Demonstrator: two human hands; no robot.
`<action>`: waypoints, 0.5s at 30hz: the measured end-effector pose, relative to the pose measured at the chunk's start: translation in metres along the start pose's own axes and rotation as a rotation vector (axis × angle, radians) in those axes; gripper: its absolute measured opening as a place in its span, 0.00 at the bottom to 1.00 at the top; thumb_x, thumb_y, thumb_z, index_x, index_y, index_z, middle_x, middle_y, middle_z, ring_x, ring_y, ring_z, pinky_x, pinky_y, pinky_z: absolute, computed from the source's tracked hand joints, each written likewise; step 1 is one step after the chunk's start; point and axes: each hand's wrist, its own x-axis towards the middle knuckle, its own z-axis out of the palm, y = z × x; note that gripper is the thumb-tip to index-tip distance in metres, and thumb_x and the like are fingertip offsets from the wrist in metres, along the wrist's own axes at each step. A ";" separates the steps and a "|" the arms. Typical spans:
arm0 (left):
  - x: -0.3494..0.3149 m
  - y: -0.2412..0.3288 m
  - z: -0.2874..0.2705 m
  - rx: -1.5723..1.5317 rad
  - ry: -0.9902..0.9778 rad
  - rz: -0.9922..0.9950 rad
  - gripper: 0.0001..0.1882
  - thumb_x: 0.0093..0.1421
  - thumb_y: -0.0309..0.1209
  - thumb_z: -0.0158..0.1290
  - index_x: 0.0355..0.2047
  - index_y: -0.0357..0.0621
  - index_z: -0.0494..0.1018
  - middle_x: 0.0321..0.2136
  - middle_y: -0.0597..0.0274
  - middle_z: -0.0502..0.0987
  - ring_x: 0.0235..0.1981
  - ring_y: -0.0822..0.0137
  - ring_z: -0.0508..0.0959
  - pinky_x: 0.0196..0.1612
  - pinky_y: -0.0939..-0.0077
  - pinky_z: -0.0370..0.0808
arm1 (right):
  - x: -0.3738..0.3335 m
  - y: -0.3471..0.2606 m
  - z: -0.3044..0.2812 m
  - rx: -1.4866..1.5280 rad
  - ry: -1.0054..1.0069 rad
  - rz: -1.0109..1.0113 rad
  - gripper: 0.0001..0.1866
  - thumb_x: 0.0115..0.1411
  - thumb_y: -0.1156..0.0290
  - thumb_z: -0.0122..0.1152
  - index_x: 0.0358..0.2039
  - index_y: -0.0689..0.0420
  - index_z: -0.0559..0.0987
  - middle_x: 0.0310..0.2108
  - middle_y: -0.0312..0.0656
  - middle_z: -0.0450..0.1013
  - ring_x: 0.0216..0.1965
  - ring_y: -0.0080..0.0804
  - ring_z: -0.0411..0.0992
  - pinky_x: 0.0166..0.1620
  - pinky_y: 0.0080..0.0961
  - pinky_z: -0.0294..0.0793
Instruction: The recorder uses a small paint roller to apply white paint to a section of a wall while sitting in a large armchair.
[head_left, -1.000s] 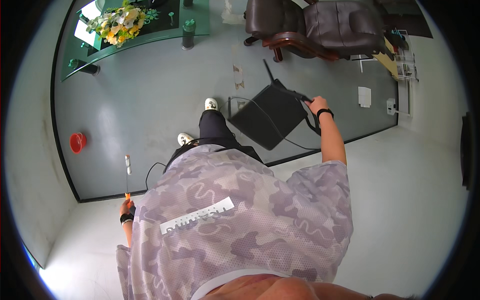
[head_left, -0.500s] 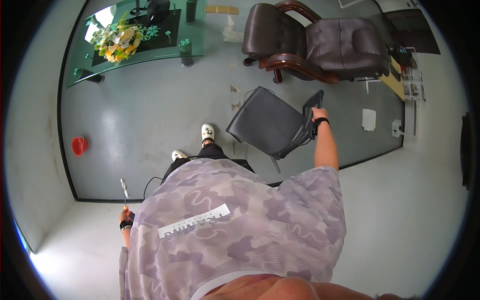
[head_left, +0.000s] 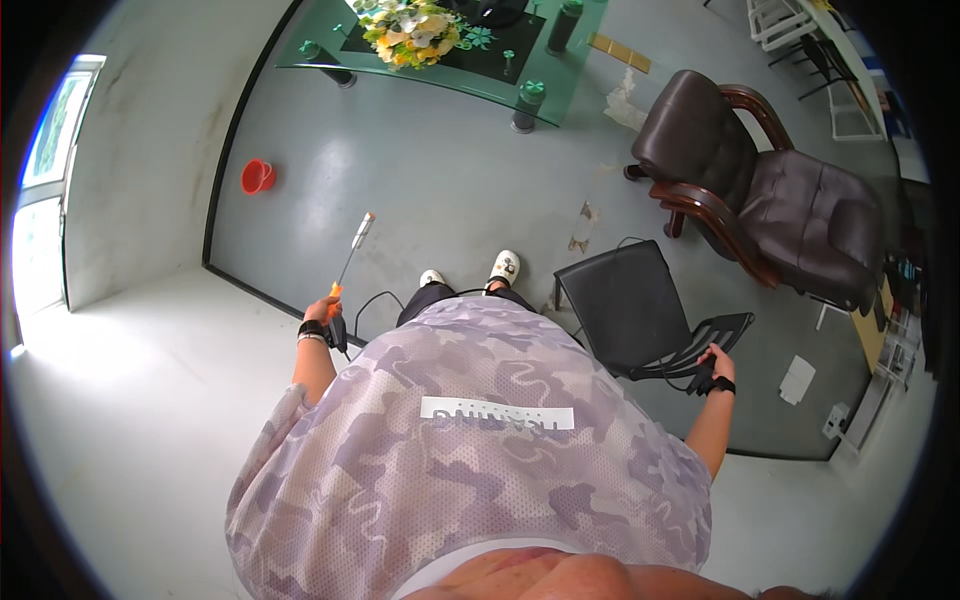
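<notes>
Left hand (head_left: 322, 312) clamped round orange-handled tool (head_left: 350, 252), left of the feet. Right hand (head_left: 716, 360) closed on backrest of black chair (head_left: 640, 308), near brown armchair (head_left: 770, 190), right.

A black chair (head_left: 640, 310) with a flat square seat and a slatted backrest stands upright on the grey floor (head_left: 440, 190); the right hand's fingers (head_left: 712, 357) close over the top edge of its backrest, the seat reaching away from them. A thin metal rod with an orange handle (head_left: 350, 255) (tip pale, hard to make out) juts up and away from the left hand's fingers (head_left: 322, 310), which wrap its handle end.
</notes>
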 end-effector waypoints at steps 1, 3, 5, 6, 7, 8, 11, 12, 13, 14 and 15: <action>0.001 0.003 0.007 -0.017 -0.022 -0.012 0.10 0.55 0.29 0.52 0.33 0.33 0.68 0.20 0.62 0.72 0.19 0.71 0.72 0.23 0.81 0.68 | -0.005 0.008 -0.007 0.004 -0.008 0.007 0.13 0.58 0.66 0.54 0.19 0.59 0.70 0.16 0.42 0.67 0.20 0.37 0.69 0.28 0.32 0.71; 0.008 0.001 0.006 0.041 0.037 0.046 0.10 0.55 0.29 0.51 0.33 0.34 0.68 0.21 0.61 0.72 0.19 0.72 0.71 0.23 0.82 0.69 | -0.004 0.022 -0.017 -0.020 -0.104 0.057 0.13 0.58 0.65 0.55 0.20 0.59 0.71 0.17 0.40 0.67 0.21 0.34 0.69 0.30 0.31 0.72; 0.010 0.003 0.000 0.076 0.023 0.032 0.10 0.56 0.30 0.52 0.33 0.34 0.68 0.22 0.62 0.72 0.19 0.72 0.72 0.24 0.83 0.69 | -0.016 0.027 -0.002 0.103 -0.003 0.077 0.10 0.57 0.66 0.55 0.25 0.59 0.70 0.20 0.39 0.67 0.23 0.31 0.68 0.29 0.30 0.72; 0.009 0.003 -0.006 -0.020 0.036 -0.028 0.10 0.56 0.30 0.51 0.34 0.34 0.68 0.22 0.62 0.72 0.20 0.71 0.72 0.24 0.82 0.70 | -0.023 0.023 0.004 0.039 -0.032 0.095 0.10 0.57 0.66 0.55 0.25 0.59 0.70 0.20 0.38 0.68 0.23 0.31 0.68 0.30 0.29 0.72; 0.006 0.006 0.001 0.095 0.074 -0.018 0.12 0.56 0.31 0.51 0.34 0.34 0.68 0.22 0.62 0.72 0.21 0.71 0.73 0.24 0.82 0.70 | -0.037 0.022 0.009 0.023 -0.039 0.088 0.09 0.57 0.68 0.54 0.25 0.60 0.71 0.21 0.39 0.68 0.23 0.31 0.69 0.30 0.29 0.72; 0.022 -0.001 -0.034 0.122 0.001 -0.039 0.13 0.55 0.31 0.51 0.35 0.33 0.68 0.22 0.62 0.72 0.21 0.70 0.73 0.24 0.82 0.70 | -0.033 0.021 0.013 -0.041 -0.051 0.111 0.08 0.57 0.69 0.53 0.26 0.60 0.71 0.22 0.39 0.69 0.24 0.31 0.70 0.31 0.28 0.72; 0.007 0.029 0.022 0.344 0.039 0.029 0.13 0.55 0.32 0.51 0.35 0.34 0.69 0.24 0.61 0.73 0.22 0.69 0.73 0.25 0.80 0.70 | -0.051 0.039 0.006 0.091 0.090 0.071 0.08 0.57 0.68 0.54 0.28 0.60 0.73 0.23 0.38 0.72 0.27 0.31 0.73 0.32 0.29 0.72; 0.029 0.011 -0.016 0.237 0.048 -0.053 0.13 0.55 0.32 0.51 0.35 0.35 0.69 0.24 0.61 0.73 0.22 0.69 0.73 0.26 0.80 0.70 | -0.060 0.030 0.024 0.042 0.094 0.150 0.08 0.57 0.68 0.54 0.29 0.60 0.73 0.24 0.38 0.73 0.28 0.31 0.73 0.32 0.30 0.73; 0.054 -0.003 -0.050 0.137 0.052 -0.127 0.13 0.54 0.33 0.52 0.35 0.35 0.70 0.24 0.61 0.73 0.22 0.69 0.73 0.26 0.79 0.70 | -0.071 0.022 0.032 0.002 0.102 0.229 0.08 0.57 0.68 0.55 0.30 0.60 0.73 0.24 0.38 0.73 0.29 0.31 0.73 0.32 0.31 0.73; 0.074 -0.007 -0.075 0.060 0.054 -0.199 0.13 0.54 0.33 0.52 0.35 0.36 0.70 0.24 0.60 0.73 0.21 0.69 0.72 0.27 0.79 0.70 | -0.069 0.037 0.018 0.031 0.086 0.249 0.08 0.57 0.67 0.55 0.31 0.59 0.74 0.26 0.39 0.74 0.29 0.31 0.74 0.30 0.33 0.73; 0.082 -0.007 -0.074 0.082 0.062 -0.187 0.13 0.54 0.33 0.52 0.35 0.36 0.70 0.24 0.60 0.73 0.21 0.69 0.72 0.27 0.79 0.70 | -0.077 0.040 0.019 0.082 0.106 0.242 0.09 0.57 0.66 0.54 0.32 0.59 0.73 0.28 0.39 0.75 0.29 0.32 0.74 0.29 0.33 0.73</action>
